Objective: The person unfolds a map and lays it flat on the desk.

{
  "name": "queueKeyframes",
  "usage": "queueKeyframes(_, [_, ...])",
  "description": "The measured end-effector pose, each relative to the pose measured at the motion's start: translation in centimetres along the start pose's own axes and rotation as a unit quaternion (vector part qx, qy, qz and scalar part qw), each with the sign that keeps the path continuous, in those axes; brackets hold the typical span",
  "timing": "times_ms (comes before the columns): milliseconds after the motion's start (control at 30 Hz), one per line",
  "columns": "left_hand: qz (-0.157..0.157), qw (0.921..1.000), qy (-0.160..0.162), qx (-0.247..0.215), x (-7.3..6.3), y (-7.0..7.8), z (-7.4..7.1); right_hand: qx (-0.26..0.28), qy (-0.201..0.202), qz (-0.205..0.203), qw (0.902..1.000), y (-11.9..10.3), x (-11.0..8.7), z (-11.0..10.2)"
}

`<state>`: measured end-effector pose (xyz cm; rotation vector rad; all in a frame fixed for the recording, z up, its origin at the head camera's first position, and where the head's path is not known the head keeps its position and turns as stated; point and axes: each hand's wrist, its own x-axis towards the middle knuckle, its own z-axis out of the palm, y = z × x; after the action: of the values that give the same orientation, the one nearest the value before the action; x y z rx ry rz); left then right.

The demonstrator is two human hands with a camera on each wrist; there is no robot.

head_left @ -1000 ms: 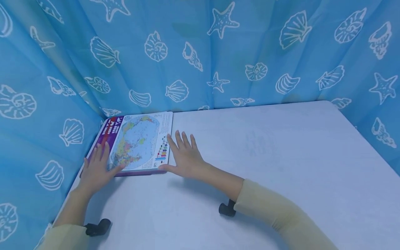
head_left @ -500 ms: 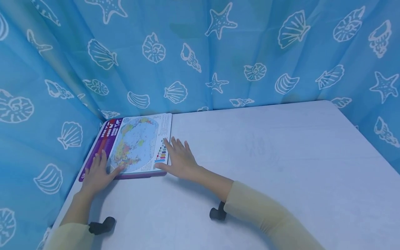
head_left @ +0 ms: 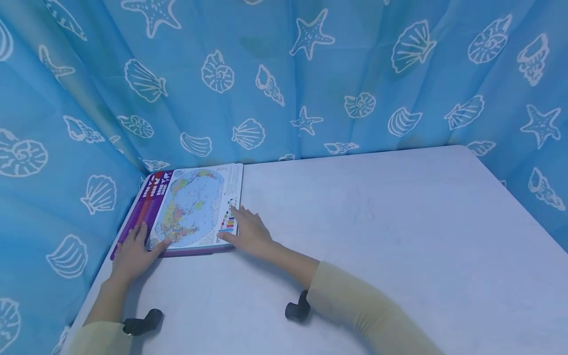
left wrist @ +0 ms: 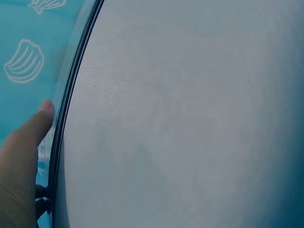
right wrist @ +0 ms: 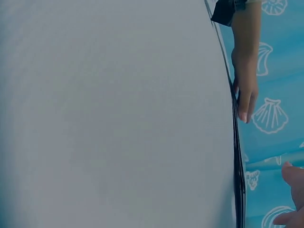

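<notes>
no words or numbers could be read: the white lettering [head_left: 155,185] on the purple strip [head_left: 141,209] of the map [head_left: 199,197] was too small, as was the print [head_left: 232,183] on its white margin.

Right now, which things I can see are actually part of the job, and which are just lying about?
Seemingly part of the job:
map-printed purple stack, the one thing being touched or reached for

Seemingly just there:
white table, bearing the stack
blue shell-print curtain, hanging behind and beside the table
left-wrist black device, worn
right-wrist black device, worn
</notes>
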<state>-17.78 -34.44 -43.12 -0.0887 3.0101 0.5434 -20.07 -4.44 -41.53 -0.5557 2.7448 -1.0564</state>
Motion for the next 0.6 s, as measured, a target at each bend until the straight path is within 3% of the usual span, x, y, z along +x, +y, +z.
queueKeyframes(133, [0.007,0.9999,0.013,-0.007,0.0,-0.2,0.3,0.038,-0.012,0.014,0.9991,0.1,0.2,0.7])
queueKeyframes(300, [0.008,0.9994,0.025,-0.024,0.2,-0.3,0.5,0.029,-0.023,0.021,0.9991,-0.1,0.4,1.1])
queueKeyframes(600, [-0.034,0.9969,0.029,-0.065,0.2,-0.1,0.7,0.007,-0.003,0.012,0.9999,-0.4,0.7,2.4])
